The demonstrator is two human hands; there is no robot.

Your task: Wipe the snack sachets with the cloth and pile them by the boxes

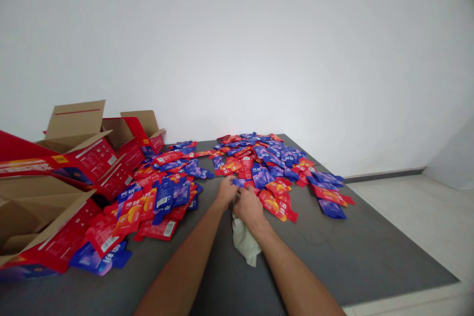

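Near the middle of the dark table [355, 252], my left hand [225, 191] has its fingers pressed on a small blue pouch [239, 182]. Right beside it, my right hand [249, 204] is closed, its fingers bent at a pale cloth [245, 241] that hangs below the palm and lies on the table. Red and blue pouches [272, 158] are heaped just beyond both hands. A red pouch [273, 203] lies to the right of my right hand.
Open red cardboard boxes [89, 158] stand along the left side. Another pile of pouches [163, 195] lies between them and my left arm. A few pouches [331, 195] sit near the table's right edge. A white wall [237, 49] rises behind the table.
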